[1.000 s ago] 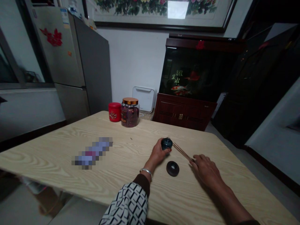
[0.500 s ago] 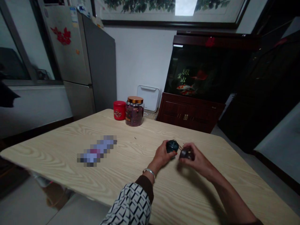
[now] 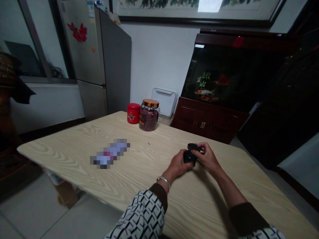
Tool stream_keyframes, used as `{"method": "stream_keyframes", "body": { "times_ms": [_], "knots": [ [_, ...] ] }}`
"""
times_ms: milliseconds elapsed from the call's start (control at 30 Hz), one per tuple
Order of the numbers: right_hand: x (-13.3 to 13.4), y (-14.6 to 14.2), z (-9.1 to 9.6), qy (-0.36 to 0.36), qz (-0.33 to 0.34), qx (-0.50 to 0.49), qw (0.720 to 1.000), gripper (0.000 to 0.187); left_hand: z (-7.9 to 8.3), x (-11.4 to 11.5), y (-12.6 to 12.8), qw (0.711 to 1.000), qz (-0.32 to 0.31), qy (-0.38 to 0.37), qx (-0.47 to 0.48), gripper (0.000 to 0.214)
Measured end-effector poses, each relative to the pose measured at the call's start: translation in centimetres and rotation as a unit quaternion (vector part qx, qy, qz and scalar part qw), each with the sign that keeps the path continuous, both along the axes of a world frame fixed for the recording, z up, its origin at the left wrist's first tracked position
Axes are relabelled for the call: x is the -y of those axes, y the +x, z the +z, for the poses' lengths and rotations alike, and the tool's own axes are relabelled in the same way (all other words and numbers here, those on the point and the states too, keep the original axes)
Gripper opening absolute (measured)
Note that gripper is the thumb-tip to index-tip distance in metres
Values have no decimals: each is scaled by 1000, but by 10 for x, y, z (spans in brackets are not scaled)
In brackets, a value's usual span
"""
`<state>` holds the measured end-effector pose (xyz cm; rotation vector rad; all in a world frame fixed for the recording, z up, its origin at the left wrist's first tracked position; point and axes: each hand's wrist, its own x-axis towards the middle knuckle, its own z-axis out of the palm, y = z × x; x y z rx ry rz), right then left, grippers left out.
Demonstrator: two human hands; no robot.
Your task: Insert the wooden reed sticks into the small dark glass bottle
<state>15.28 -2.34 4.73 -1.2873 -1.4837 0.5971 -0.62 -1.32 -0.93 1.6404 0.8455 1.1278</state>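
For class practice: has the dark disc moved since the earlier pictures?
Yes: the dark disc left the table for the right hand, nearing the glass jar.

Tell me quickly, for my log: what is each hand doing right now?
Left hand: closed, holding a dark round object.
Right hand: closed, holding a dark disc at the top of that object.
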Motion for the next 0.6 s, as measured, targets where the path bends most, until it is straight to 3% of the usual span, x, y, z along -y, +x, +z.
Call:
{"method": "stream_keyframes", "body": {
  "times_ms": [167, 300, 433, 533, 600],
  "knots": [
    [-1, 11, 45, -95, 96, 190, 972, 57, 2, 2, -2, 1000, -5, 1, 6, 60],
    [-7, 8, 72, -106, 126, 342, 925, 46, 2, 1, -3, 1000, -9, 1, 4, 58],
    [-12, -5, 84, -128, 65, 492, 859, 39, 0, 0, -2, 1000, -14, 4, 4, 59],
    [-13, -16, 86, -142, -33, 572, 807, 51, -1, -1, -1, 1000, -12, 14, 2, 62],
    [-14, -20, 83, -158, -71, 578, 797, 60, -2, -2, -1, 1000, -8, 19, 0, 65]
  ]
}}
